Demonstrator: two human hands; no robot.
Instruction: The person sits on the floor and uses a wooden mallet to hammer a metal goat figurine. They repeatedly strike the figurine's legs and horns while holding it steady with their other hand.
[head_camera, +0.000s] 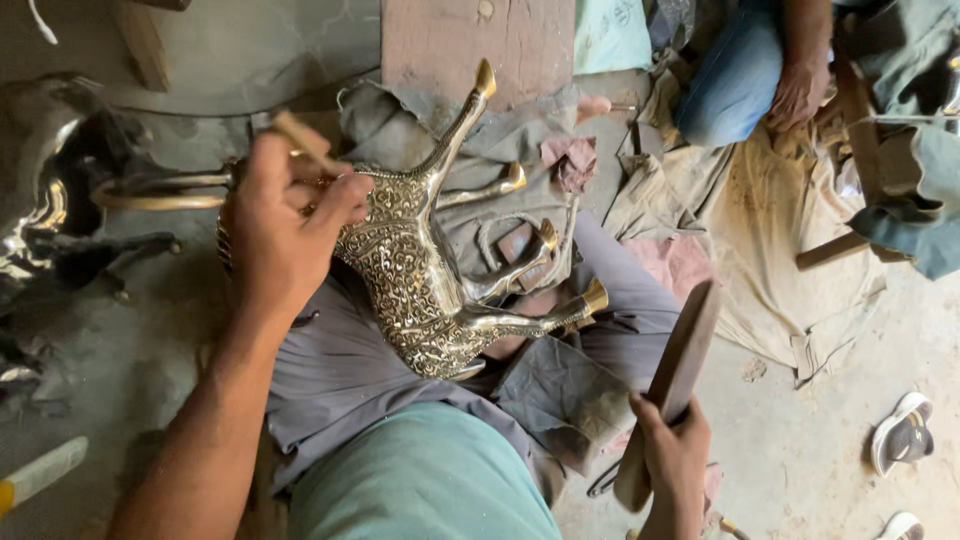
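Dusty floor (800, 450); left hand (285, 225) pinching chisel (305, 140) on brass animal (440, 270); right hand (675, 465) gripping wooden mallet (675, 375); sandals (903, 435) nearby.

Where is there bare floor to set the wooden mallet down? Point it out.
Bare concrete floor lies right of the right hand gripping the flat wooden mallet, between the tan cloth and the white sandals. The lap is crowded: the left hand, pinching a thin tool, steadies the engraved brass animal figure, legs up, over rags.
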